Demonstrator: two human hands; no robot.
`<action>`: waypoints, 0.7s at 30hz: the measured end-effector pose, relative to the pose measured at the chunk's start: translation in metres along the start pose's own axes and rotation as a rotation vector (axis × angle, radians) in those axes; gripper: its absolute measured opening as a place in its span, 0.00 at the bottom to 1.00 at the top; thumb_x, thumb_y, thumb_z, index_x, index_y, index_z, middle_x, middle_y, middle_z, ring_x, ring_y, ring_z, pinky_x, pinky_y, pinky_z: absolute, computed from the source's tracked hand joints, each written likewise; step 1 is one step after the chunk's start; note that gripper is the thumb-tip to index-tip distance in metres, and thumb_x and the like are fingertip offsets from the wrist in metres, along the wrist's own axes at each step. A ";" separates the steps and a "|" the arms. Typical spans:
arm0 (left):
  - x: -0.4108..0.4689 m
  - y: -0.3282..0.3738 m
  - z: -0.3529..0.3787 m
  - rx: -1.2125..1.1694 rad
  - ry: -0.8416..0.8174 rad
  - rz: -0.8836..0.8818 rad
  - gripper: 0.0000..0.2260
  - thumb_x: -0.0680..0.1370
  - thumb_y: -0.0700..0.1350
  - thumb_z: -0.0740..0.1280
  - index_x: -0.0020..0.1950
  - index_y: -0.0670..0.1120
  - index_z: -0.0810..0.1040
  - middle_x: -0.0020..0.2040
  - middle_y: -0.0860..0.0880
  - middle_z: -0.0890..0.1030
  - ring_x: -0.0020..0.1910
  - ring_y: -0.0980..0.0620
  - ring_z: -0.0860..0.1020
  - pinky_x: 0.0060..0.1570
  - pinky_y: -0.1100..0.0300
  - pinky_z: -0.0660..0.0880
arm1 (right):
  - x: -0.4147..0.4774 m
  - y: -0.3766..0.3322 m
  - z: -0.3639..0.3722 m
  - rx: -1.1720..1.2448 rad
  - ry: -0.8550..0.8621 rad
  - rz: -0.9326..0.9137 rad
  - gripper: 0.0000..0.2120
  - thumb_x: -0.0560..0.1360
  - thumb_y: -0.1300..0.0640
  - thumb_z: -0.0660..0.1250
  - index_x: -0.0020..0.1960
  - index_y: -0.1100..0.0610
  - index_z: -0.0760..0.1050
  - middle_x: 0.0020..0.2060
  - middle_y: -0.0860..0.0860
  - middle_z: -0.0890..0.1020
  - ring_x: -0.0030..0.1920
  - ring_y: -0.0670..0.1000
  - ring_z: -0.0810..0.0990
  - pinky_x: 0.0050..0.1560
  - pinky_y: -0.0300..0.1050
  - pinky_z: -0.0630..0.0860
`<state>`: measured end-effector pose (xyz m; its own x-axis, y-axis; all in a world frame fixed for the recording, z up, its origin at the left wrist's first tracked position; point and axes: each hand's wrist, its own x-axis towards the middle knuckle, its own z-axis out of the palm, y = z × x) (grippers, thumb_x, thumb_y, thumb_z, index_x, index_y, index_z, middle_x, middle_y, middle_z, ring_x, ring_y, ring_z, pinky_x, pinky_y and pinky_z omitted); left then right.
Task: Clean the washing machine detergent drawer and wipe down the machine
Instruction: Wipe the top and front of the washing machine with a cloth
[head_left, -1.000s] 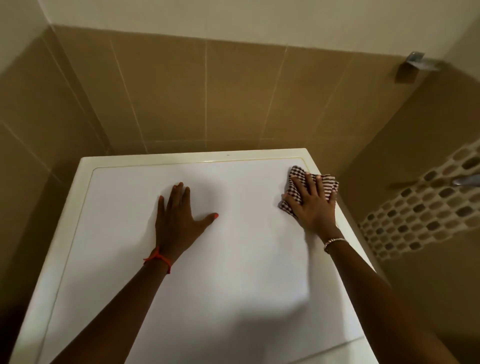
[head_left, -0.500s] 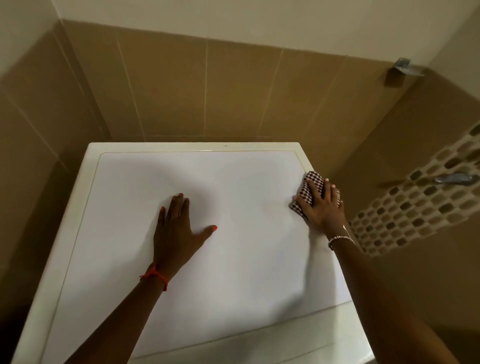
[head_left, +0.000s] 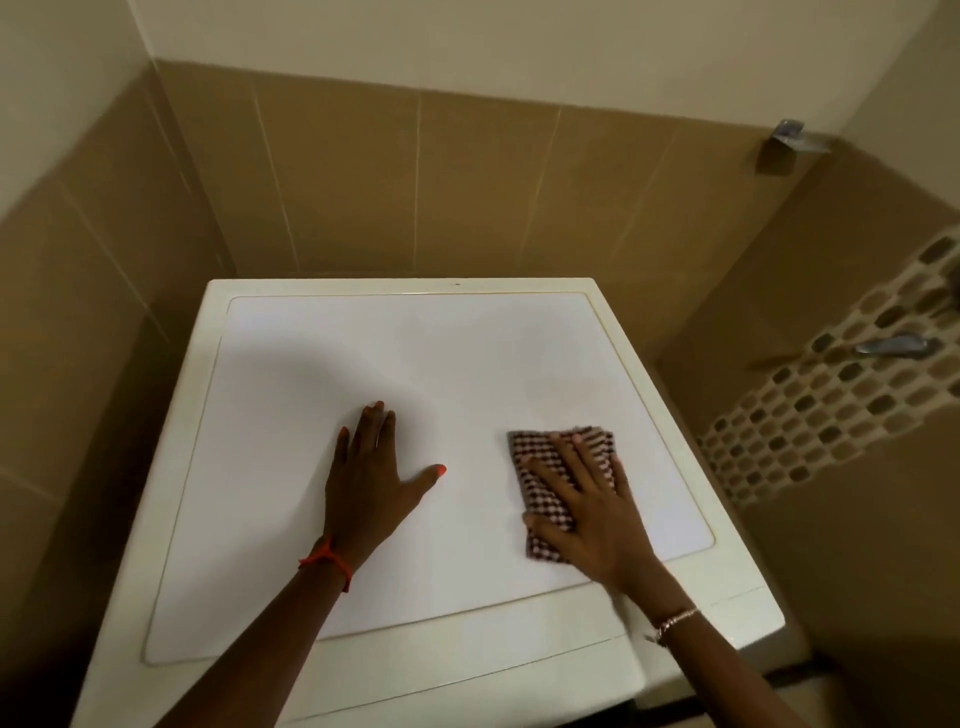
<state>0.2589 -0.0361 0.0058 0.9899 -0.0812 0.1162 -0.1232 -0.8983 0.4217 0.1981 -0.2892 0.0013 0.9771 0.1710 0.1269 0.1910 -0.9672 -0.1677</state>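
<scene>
Right now both my hands are down on the flat white top of the washing machine (head_left: 415, 353), which fills the middle and lower part of the frame; it is one white panel inside a cream rim (head_left: 207, 338). My left hand (head_left: 366, 483) lies palm-down just left of the centre, its four fingers straight and close together and pointing toward the top of the frame, the thumb stuck out to the right. It holds nothing and simply rests flat on the panel, and the nails I can see are painted orange. My right hand (head_left: 597, 519) sits right of centre, well apart from the left, with its fingers spread and straight, pressing one folded brown-and-white checked cloth (head_left: 535, 457) flat against the top. The cloth is under my fingers and thumb, its far edge showing beyond the fingertips and its left edge beyond the thumb; I am pressing it, not pinching it. I wear two wrist bands, one on each arm: a red string (head_left: 327, 561) on the left and a thin beaded bracelet (head_left: 675, 621) on the right. Brown wall tiles (head_left: 467, 182) rise behind the machine and on both sides. A single band of oval mosaic tiles (head_left: 831, 415) runs across the wall at the right edge. Two metal fittings show there: one bracket (head_left: 789, 137) at the upper right, and one handle-like piece (head_left: 898, 345) lower down, on the mosaic.
</scene>
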 end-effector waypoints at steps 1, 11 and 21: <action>-0.004 0.000 0.000 -0.004 0.002 0.003 0.40 0.71 0.62 0.66 0.74 0.40 0.58 0.76 0.46 0.55 0.76 0.51 0.51 0.73 0.56 0.43 | 0.005 0.001 -0.002 0.002 -0.023 0.067 0.34 0.71 0.26 0.39 0.73 0.39 0.52 0.74 0.44 0.52 0.76 0.50 0.49 0.74 0.56 0.45; -0.051 0.003 0.001 0.109 -0.064 0.053 0.38 0.69 0.65 0.53 0.65 0.37 0.73 0.68 0.39 0.72 0.67 0.41 0.70 0.65 0.41 0.63 | -0.009 -0.069 0.005 0.031 -0.016 -0.048 0.30 0.75 0.31 0.47 0.74 0.41 0.55 0.73 0.49 0.63 0.74 0.53 0.56 0.70 0.64 0.56; -0.077 0.005 0.000 0.175 -0.136 0.093 0.44 0.71 0.73 0.41 0.67 0.41 0.71 0.70 0.40 0.69 0.70 0.41 0.66 0.66 0.39 0.59 | -0.076 -0.035 -0.014 0.033 -0.021 0.202 0.30 0.73 0.28 0.44 0.72 0.36 0.52 0.74 0.43 0.54 0.75 0.46 0.49 0.73 0.57 0.50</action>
<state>0.1815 -0.0343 -0.0007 0.9767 -0.2136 0.0197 -0.2116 -0.9445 0.2514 0.1158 -0.2709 0.0109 0.9975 -0.0214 0.0675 -0.0060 -0.9754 -0.2202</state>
